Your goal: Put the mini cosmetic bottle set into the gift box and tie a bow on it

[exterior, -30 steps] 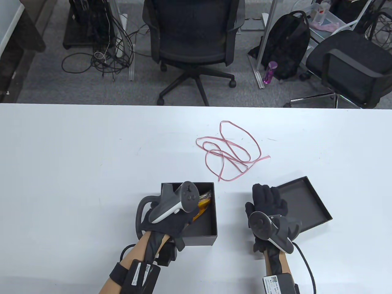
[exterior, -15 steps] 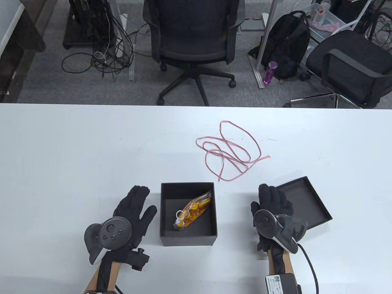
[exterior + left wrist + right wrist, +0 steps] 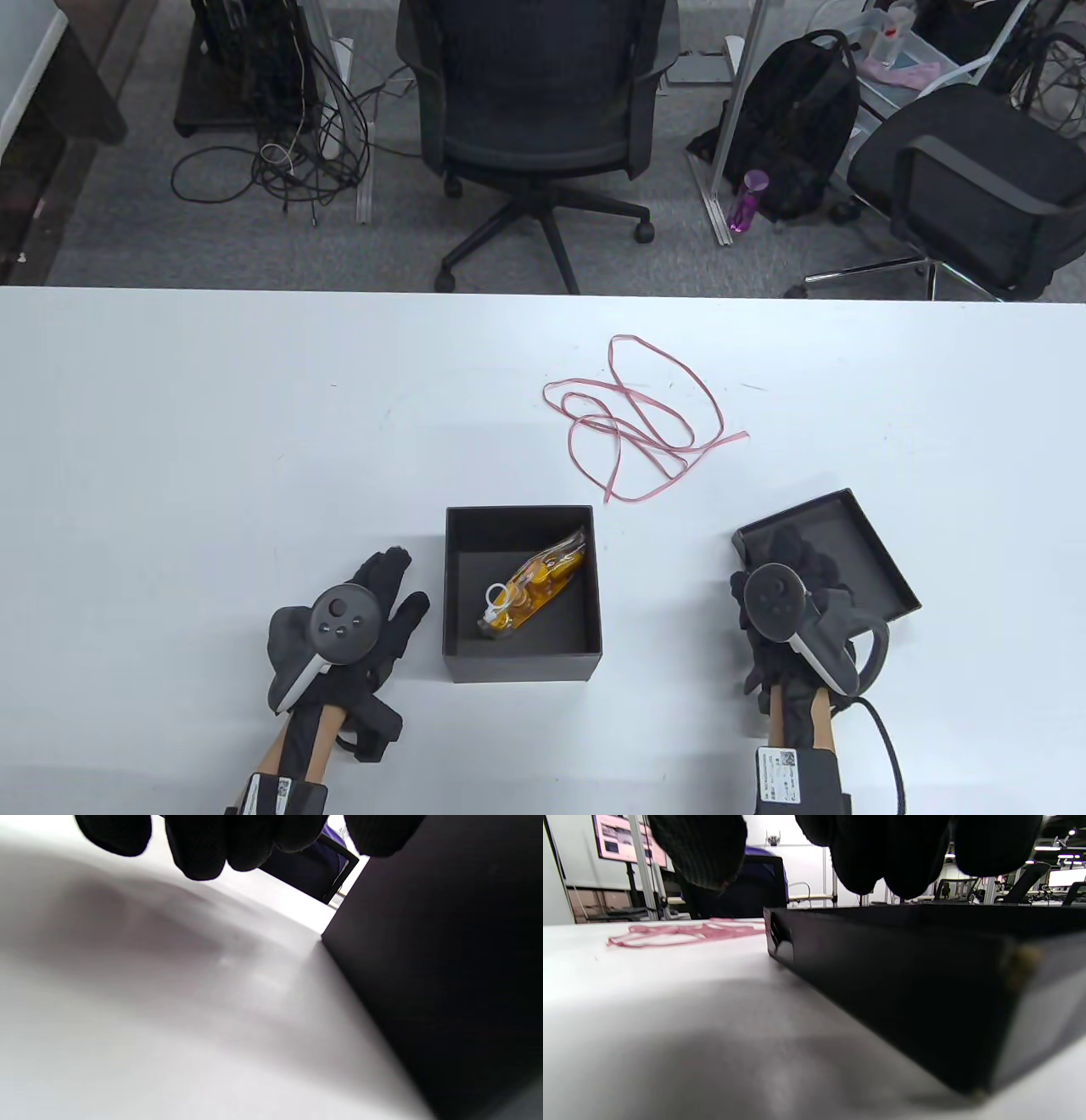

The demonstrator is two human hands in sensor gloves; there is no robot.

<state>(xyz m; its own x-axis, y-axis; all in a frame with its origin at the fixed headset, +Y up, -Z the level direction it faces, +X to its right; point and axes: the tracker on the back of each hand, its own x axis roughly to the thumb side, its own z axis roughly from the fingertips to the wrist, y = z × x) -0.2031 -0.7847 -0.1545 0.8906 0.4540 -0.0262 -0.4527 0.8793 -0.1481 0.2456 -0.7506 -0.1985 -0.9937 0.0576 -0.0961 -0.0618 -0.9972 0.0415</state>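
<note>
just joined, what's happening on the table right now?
A person in sensor gloves is packing a gift box. The mini cosmetic bottle set, in a clear pouch, already lies inside the open box. The right hand reaches over the box lid, which lies open side up to the right; whether it grips the lid cannot be told. The left hand rests beside the box, holding nothing. The pink ribbon lies loose farther back on the table, untouched.

Matt black gift box [image 3: 519,666], glossy clear-plastic bottle set [image 3: 533,590], smooth white table [image 3: 254,424].
</note>
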